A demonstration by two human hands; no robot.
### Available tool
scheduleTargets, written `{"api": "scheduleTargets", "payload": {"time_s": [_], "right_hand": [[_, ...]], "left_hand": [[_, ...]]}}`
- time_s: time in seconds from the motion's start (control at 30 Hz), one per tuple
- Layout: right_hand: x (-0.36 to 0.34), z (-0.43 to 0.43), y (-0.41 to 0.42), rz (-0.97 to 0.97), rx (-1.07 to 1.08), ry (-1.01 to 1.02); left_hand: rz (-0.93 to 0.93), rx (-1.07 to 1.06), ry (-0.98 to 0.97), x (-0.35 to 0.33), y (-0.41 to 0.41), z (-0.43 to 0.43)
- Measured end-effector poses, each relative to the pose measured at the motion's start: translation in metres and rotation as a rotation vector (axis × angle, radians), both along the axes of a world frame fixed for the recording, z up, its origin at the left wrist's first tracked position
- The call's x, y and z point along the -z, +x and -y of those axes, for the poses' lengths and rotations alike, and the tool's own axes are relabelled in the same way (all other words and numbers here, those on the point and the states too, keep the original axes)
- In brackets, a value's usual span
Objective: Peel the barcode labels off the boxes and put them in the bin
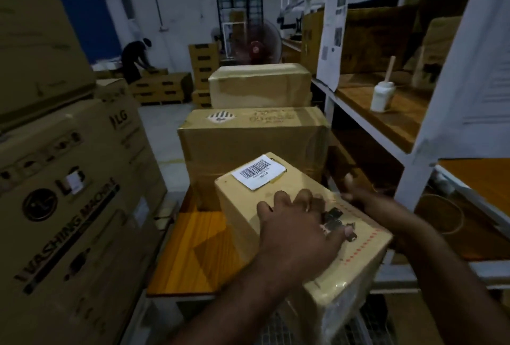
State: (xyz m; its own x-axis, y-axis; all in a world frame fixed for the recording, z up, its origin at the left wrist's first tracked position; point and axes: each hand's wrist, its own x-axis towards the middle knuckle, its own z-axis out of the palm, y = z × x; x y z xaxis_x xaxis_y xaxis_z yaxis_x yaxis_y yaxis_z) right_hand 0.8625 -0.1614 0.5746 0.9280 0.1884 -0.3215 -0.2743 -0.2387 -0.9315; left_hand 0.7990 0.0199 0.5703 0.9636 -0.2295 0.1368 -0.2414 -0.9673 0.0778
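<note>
A small tan cardboard box [248, 223] sits tilted in front of me over a wooden platform. A white barcode label [259, 171] is stuck flat on the far end of its top face. My left hand [298, 223] rests on the top of the box with fingers spread. My right hand [358, 195] grips the box's right far edge, thumb up; its fingers are hidden behind the box. No bin is in view.
Behind stand a larger taped box [254, 146] and another box [259, 85]. Big washing-machine cartons [71, 206] wall the left. A white metal shelf rack [414, 168] with a white bottle [382, 96] lines the right. A person bends over boxes at the far left back [135, 60].
</note>
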Motion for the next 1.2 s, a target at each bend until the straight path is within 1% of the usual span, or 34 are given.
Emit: {"api": "scheduleTargets", "payload": {"time_s": [0.07,0.1,0.17,0.23,0.27,0.33,0.37,0.43,0.5,0.57,0.63,0.7,0.8,0.83,0.9,0.97,1.03,1.13,1.2], "right_hand": [[-0.015,0.0,0.001,0.037,0.003,-0.066],[-0.025,-0.004,-0.004,0.051,0.046,-0.138],[-0.023,-0.019,-0.01,0.134,0.089,-0.366],[0.0,-0.034,-0.013,0.299,0.085,-0.6],[0.007,-0.038,-0.015,0.396,0.075,-0.703],[0.015,-0.038,-0.014,0.529,0.043,-0.844],[0.015,-0.038,-0.012,0.57,0.007,-0.881],[0.01,-0.039,-0.002,0.573,-0.051,-0.878],[0.007,-0.043,0.012,0.553,-0.074,-0.867],[0.006,-0.046,0.029,0.585,-0.093,-0.908],[0.005,-0.044,0.047,0.603,-0.121,-0.885],[0.001,-0.037,0.061,0.587,-0.167,-0.822],[-0.01,-0.03,0.075,0.581,-0.246,-0.775],[-0.012,-0.031,0.079,0.595,-0.248,-0.776],[-0.015,-0.041,0.084,0.661,-0.205,-0.849],[-0.019,-0.064,0.088,0.778,-0.187,-0.931],[-0.023,-0.096,0.086,0.827,-0.183,-0.951],[-0.024,-0.144,0.083,0.748,-0.214,-0.975],[-0.015,-0.169,0.087,0.74,-0.199,-0.979]], "left_hand": [[0.008,-0.039,-0.018,0.002,0.018,0.012],[0.007,-0.052,-0.03,0.002,0.024,0.016],[-0.007,-0.049,-0.007,-0.003,0.028,0.022],[-0.039,-0.007,0.012,-0.009,0.033,0.018],[-0.044,-0.002,-0.077,-0.011,0.038,0.011],[-0.021,-0.043,-0.356,-0.018,0.053,-0.013],[0.024,-0.084,-0.42,-0.021,0.064,-0.029],[0.082,-0.177,-0.447,-0.025,0.087,-0.063],[0.069,-0.234,-0.447,-0.028,0.107,-0.095],[0.012,-0.247,-0.389,-0.03,0.121,-0.122],[-0.046,-0.233,-0.383,-0.03,0.132,-0.139],[-0.073,-0.214,-0.453,-0.03,0.141,-0.147],[-0.102,-0.117,-0.484,-0.023,0.155,-0.152],[-0.115,-0.082,-0.495,-0.018,0.159,-0.152],[-0.104,-0.01,-0.53,-0.006,0.163,-0.149],[-0.104,0.028,-0.632,0.009,0.165,-0.15],[-0.117,0.012,-0.786,0.02,0.166,-0.152],[-0.087,-0.023,-1.023,0.029,0.169,-0.155],[-0.072,-0.034,-1.15,0.028,0.173,-0.155]]}}
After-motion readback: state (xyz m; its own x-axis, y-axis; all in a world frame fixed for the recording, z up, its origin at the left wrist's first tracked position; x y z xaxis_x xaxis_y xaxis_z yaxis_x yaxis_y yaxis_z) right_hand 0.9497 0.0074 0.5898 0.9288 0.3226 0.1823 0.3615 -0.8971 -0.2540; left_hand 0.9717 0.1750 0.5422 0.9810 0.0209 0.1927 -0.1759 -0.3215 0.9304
